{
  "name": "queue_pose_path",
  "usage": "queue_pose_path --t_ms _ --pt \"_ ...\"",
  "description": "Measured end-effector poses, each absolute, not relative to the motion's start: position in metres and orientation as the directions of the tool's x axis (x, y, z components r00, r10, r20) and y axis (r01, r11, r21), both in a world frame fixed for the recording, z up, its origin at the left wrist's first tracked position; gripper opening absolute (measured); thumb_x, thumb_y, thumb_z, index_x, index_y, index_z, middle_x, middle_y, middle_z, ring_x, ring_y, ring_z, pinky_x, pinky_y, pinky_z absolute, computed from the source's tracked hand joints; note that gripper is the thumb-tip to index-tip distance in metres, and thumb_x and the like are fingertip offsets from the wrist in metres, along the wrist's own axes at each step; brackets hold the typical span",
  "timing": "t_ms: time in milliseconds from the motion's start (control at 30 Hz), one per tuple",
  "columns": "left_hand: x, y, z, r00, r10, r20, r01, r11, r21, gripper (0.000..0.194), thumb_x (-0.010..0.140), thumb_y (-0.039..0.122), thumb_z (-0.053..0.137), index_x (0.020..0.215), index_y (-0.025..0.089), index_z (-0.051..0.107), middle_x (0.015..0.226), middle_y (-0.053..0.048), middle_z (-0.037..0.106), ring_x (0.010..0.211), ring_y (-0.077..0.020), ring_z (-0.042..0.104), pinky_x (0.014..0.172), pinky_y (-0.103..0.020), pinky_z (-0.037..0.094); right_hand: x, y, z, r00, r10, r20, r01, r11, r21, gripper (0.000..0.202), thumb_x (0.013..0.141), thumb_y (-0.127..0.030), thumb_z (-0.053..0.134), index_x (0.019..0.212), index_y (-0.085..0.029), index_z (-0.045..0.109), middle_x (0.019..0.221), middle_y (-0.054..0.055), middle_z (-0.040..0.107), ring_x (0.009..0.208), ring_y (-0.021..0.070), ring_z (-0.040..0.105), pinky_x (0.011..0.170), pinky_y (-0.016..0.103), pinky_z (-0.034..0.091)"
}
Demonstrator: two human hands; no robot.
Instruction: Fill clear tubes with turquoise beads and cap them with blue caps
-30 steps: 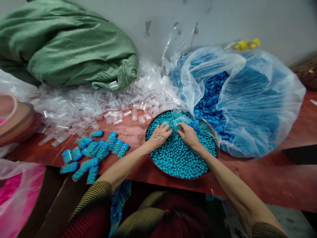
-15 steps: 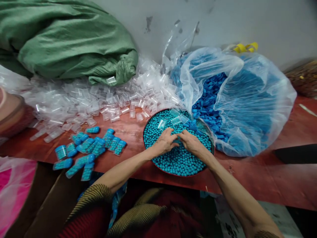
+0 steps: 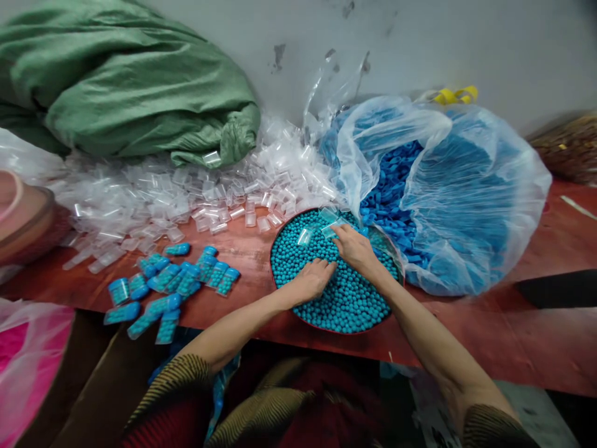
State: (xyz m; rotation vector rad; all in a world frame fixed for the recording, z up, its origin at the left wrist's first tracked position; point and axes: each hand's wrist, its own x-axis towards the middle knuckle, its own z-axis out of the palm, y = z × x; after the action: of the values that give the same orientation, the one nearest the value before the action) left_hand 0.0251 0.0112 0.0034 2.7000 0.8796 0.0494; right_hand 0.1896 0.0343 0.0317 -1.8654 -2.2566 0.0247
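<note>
I'm watching the round tray (image 3: pixel 347 332)!
Left hand (image 3: pixel 312 281) curls, fingertips hidden against glossy blue beads (image 3: pixel 354 311) filling the tray; I can't tell its hold. Right hand (image 3: pixel 357 249) fingers touch a clear container (image 3: pixel 328 231), grip unclear.

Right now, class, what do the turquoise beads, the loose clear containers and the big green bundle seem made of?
Turquoise beads: probably plastic, smooth, low sheen; small highlights suggest it, but a coating is possible.
Clear containers: likely hard plastic, glossy; see-through walls with sharp glints.
Green bundle: apparently fabric, slightly sheeny; soft folds and creases.
</note>
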Motion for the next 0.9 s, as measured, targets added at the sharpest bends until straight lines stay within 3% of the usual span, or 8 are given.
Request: queue_pose_path --t_ms 133,233,333,467,600,667,767,900 --pt "0.024 0.010 0.005 0.800 0.595 -0.072 0.589 -0.757 0.282 0.017 0.084 0.014 0.043 0.099 0.016 0.051 0.097 -0.011 0.059 0.094 -0.0239 0.053 0.081 -0.038 0.047 0.173 0.061 0.024 -0.168 0.978 0.121 0.986 0.166 0.030 0.040 0.088 -0.013 0.034 0.125 -0.017 0.052 0.114 0.016 0.058 0.090 0.0232 0.059 0.067 0.030 0.047" --pt "0.022 0.006 0.004 0.748 0.662 -0.043 0.640 -0.702 0.314 0.015 0.082 0.018 0.049 0.098 0.016 0.049 0.100 -0.011 0.057 0.099 -0.0248 0.053 0.085 -0.040 0.048 0.175 0.062 0.017 -0.156 0.987 0.050 0.987 0.153 0.046 0.034 0.088 -0.011 0.032 0.110 -0.014 0.058 0.105 0.017 0.060 0.081 0.0222 0.060 0.063 0.030 0.046" --pt "0.018 0.004 0.003 0.655 0.754 0.053 0.653 -0.600 0.461 0.028 0.080 0.021 0.055 0.106 0.015 0.045 0.126 -0.016 0.046 0.121 -0.0280 0.044 0.096 -0.043 0.044 0.186 0.049 0.014 -0.166 0.980 0.107 0.976 0.179 -0.122 0.035 0.085 -0.009 0.035 0.114 -0.011 0.053 0.106 0.017 0.061 0.088 0.0233 0.061 0.072 0.032 0.049" --pt "0.017 0.008 0.000 0.617 0.778 0.119 0.569 -0.545 0.616 0.034 0.079 0.017 0.054 0.110 0.014 0.041 0.147 -0.020 0.022 0.139 -0.0313 0.023 0.107 -0.047 0.036 0.193 0.028 0.005 -0.188 0.965 0.182 0.819 0.256 -0.514 0.035 0.084 -0.014 0.040 0.116 -0.012 0.052 0.109 0.014 0.063 0.097 0.0215 0.061 0.084 0.035 0.049" --pt "0.018 0.012 -0.003 0.652 0.756 0.065 0.557 -0.535 0.635 0.038 0.076 0.016 0.054 0.112 0.014 0.040 0.131 -0.018 0.044 0.126 -0.0294 0.041 0.102 -0.047 0.040 0.189 0.012 -0.004 -0.281 0.959 0.036 0.696 0.230 -0.681 0.036 0.087 -0.018 0.035 0.116 -0.015 0.056 0.108 0.011 0.066 0.095 0.0192 0.063 0.083 0.034 0.051" --pt "0.018 0.013 -0.001 0.655 0.756 0.018 0.590 -0.525 0.614 0.046 0.075 0.016 0.054 0.118 0.012 0.038 0.122 -0.016 0.050 0.116 -0.0277 0.048 0.097 -0.045 0.043 0.189 0.008 -0.001 -0.345 0.938 -0.034 0.725 0.244 -0.644 0.039 0.086 -0.015 0.034 0.117 -0.016 0.058 0.109 0.009 0.067 0.100 0.0188 0.062 0.086 0.033 0.049" --pt "0.018 0.013 0.007 0.658 0.751 -0.053 0.663 -0.544 0.514 0.061 0.074 0.018 0.055 0.130 0.011 0.030 0.123 -0.016 0.049 0.113 -0.0291 0.047 0.095 -0.045 0.043 0.189 0.009 0.016 -0.354 0.919 -0.172 0.864 0.251 -0.437 0.037 0.081 -0.010 0.039 0.105 -0.019 0.066 0.099 0.007 0.071 0.094 0.0201 0.064 0.083 0.032 0.049" --pt "0.020 0.009 0.018 0.614 0.774 -0.158 0.765 -0.534 0.359 0.047 0.076 0.025 0.054 0.120 0.013 0.042 0.116 -0.014 0.050 0.109 -0.0295 0.047 0.090 -0.046 0.044 0.171 0.034 0.039 -0.205 0.973 -0.110 0.950 0.170 -0.263 0.037 0.089 -0.017 0.035 0.116 -0.017 0.060 0.109 0.012 0.067 0.100 0.0243 0.061 0.084 0.035 0.046"
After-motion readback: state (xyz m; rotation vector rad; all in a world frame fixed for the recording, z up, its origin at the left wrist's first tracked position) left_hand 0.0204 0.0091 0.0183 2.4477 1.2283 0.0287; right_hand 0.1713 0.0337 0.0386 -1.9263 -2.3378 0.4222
